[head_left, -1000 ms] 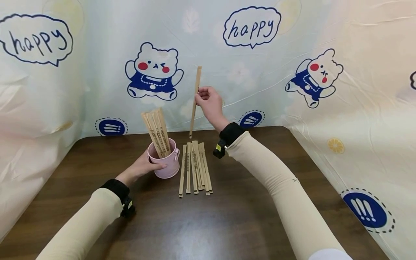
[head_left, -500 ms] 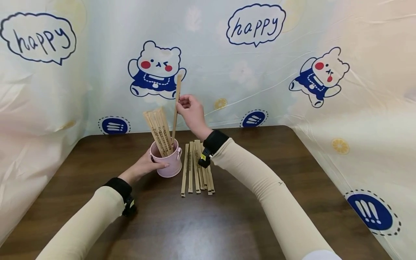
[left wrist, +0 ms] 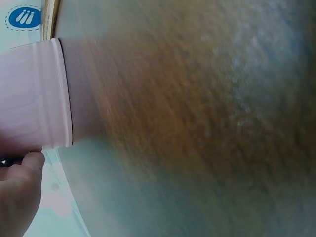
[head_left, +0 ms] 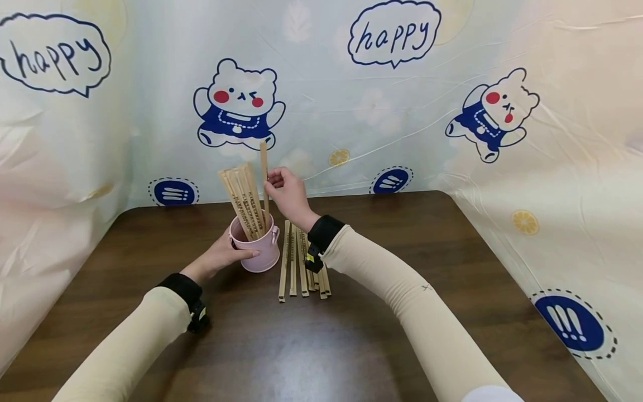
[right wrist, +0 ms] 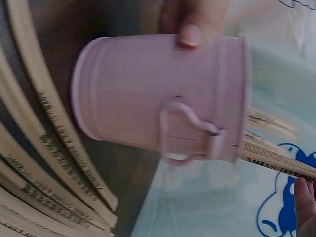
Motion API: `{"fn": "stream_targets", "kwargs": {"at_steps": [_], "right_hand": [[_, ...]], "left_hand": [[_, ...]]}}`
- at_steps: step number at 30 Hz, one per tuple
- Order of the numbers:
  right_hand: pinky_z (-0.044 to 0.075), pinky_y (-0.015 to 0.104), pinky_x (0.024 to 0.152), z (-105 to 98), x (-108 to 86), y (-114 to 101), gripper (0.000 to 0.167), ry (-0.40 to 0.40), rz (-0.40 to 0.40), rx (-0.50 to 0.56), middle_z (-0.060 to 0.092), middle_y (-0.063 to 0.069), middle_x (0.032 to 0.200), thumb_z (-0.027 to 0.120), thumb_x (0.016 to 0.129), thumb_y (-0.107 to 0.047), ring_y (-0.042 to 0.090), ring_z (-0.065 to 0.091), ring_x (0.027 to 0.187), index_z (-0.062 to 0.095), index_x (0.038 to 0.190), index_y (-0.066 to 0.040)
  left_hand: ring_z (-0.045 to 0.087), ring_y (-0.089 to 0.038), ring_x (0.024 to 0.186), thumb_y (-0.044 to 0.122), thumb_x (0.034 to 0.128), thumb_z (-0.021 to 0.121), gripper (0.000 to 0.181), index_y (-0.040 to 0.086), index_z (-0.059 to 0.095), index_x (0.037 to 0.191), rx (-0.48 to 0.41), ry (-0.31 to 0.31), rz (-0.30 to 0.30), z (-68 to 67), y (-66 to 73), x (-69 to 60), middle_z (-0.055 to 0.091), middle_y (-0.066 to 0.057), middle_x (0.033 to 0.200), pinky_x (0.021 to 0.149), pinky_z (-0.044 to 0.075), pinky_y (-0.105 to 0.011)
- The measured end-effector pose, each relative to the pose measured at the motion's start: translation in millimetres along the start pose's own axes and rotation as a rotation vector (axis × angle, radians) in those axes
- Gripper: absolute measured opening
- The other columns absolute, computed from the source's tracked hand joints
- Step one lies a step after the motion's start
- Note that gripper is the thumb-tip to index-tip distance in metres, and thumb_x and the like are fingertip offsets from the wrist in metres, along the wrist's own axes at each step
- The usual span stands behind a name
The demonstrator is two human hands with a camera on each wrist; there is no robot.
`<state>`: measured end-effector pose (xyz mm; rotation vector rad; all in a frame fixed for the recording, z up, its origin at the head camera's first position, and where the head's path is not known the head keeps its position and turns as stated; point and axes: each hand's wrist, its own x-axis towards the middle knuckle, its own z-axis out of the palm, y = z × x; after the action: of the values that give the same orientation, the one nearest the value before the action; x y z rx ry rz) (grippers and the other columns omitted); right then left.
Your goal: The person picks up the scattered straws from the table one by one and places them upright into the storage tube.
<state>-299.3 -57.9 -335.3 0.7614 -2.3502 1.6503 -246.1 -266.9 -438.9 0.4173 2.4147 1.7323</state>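
Observation:
A small pink bucket stands on the table, and my left hand holds it round its left side, thumb across the front. Several paper-wrapped straws lean to the left inside it. My right hand pinches another paper-wrapped straw around its middle; this one is nearly upright, with its lower end inside the bucket rim. In the right wrist view the bucket's handle hangs on its side, and printed text shows on the pinched straw.
To the right of the bucket several more wrapped straws lie side by side on the brown wooden table, partly covered by my right wrist. A printed cloth with bears hangs behind the table and along its sides.
My right hand has moved left and down with its straw, from above the straws on the table to the bucket, and the straw's lower end has gone in. My left hand keeps its hold.

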Motion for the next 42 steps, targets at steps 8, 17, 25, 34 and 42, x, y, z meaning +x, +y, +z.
{"fn": "stream_targets", "kwargs": {"at_steps": [8,17,25,34,42], "right_hand": [[0.052,0.029,0.093,7,-10.7,16,0.026,-0.068,0.015,-0.047,0.067,0.021,0.121,0.058,0.103,-0.009,0.031,0.064,0.111,0.059,0.127,0.003],[0.051,0.029,0.093,12,-14.7,26,0.027,-0.116,0.06,-0.066,0.066,0.02,0.123,0.055,0.105,-0.011,0.03,0.063,0.112,0.058,0.129,0.002],[0.052,0.03,0.092,6,-14.2,29,0.03,-0.101,0.088,-0.081,0.067,0.018,0.121,0.058,0.104,-0.015,0.029,0.066,0.111,0.058,0.131,-0.001],[0.053,0.037,0.098,-25,-4.9,42,0.033,-0.038,0.113,-0.114,0.067,0.021,0.122,0.057,0.103,-0.013,0.032,0.066,0.114,0.057,0.133,0.002],[0.052,0.041,0.097,-54,-5.0,63,0.03,0.017,0.189,-0.137,0.067,0.024,0.119,0.058,0.101,-0.009,0.035,0.065,0.111,0.06,0.127,0.004]], "left_hand": [[0.034,-0.034,0.145,0.007,0.0889,0.076,0.101,0.013,0.008,0.164,-0.001,0.01,0.0,-0.2,-1.0,0.3,0.029,-0.02,0.165,0.117,0.03,-0.042],[0.038,-0.025,0.141,0.007,0.0889,0.076,0.101,0.013,0.009,0.164,0.002,0.009,0.008,0.6,-1.0,1.5,0.03,-0.019,0.164,0.106,0.035,-0.02],[0.041,-0.017,0.136,0.006,0.0886,0.076,0.099,0.013,0.011,0.163,-0.009,0.018,0.016,0.9,-2.1,1.6,0.031,-0.019,0.164,0.105,0.035,-0.018],[0.038,-0.024,0.141,0.006,0.0881,0.077,0.1,0.014,0.01,0.163,-0.003,0.023,0.007,2.4,-1.9,-0.5,0.03,-0.017,0.164,0.11,0.032,-0.028],[0.039,-0.021,0.138,0.005,0.0881,0.076,0.099,0.014,0.012,0.163,0.008,0.02,0.015,2.6,0.3,-1.3,0.031,-0.018,0.164,0.11,0.032,-0.029]]}}
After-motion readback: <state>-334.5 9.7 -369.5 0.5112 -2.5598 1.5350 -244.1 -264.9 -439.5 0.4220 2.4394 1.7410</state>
